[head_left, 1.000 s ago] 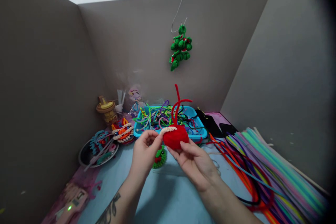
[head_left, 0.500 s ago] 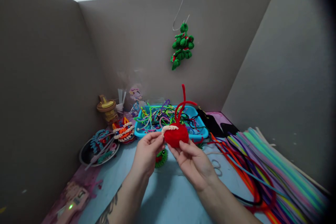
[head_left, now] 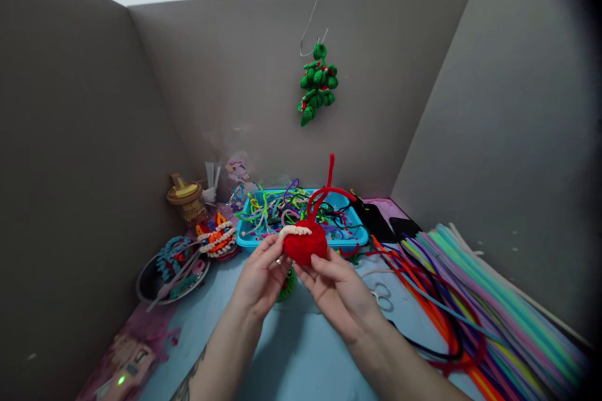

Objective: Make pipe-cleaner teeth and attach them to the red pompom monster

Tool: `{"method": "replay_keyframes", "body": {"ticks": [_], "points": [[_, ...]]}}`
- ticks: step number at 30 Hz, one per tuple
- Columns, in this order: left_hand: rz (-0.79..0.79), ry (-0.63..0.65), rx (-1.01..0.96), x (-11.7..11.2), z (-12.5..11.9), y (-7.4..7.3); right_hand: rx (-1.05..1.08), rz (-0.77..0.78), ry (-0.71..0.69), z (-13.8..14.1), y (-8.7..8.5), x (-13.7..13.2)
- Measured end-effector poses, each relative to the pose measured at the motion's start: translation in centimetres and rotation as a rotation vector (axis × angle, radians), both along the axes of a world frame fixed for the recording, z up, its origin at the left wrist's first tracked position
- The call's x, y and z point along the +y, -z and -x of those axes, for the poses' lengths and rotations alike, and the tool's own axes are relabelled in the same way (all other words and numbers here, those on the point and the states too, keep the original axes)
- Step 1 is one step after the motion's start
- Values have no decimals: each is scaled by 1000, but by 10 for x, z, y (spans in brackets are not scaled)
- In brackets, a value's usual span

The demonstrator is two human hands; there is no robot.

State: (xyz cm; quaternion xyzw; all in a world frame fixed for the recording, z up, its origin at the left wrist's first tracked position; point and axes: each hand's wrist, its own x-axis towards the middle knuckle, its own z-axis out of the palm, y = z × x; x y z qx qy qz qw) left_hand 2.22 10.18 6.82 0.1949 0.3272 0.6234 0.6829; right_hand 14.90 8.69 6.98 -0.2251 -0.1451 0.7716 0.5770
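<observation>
A rounded red fuzzy pipe-cleaner piece [head_left: 310,247] is held up above the table, with loose red stems [head_left: 325,193] rising from its top. Across its upper left side lies a twisted white pipe cleaner [head_left: 296,230]. My left hand [head_left: 261,277] is closed at the left side, thumb and fingertips pinching the white end against the red edge. From the lower right, my right hand [head_left: 342,291] grips the red piece between thumb and fingers. Behind and below the hands, a round green pipe-cleaner piece [head_left: 288,288] is partly hidden.
Behind the hands stands a blue tray [head_left: 345,242] of tangled pipe-cleaner scraps. Scissors [head_left: 382,297] and bundled coloured pipe cleaners [head_left: 498,291] lie right. A metal bowl [head_left: 155,291], an orange-and-white craft piece [head_left: 217,237] and a brown cup [head_left: 185,200] are left. A green ornament [head_left: 318,84] hangs ahead.
The view has shifted slightly, so most things appear a little further left. Both hands keep their hold on the red piece, and the scissors show more fully.
</observation>
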Motion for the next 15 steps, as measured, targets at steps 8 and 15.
{"method": "replay_keyframes", "body": {"ticks": [8,15], "points": [[-42,-137,-76,0,-7,5,-166,32,-102,4,3,-6],[-177,-40,-86,-1,0,-12,-437,-130,250,-3,-3,-4]]}}
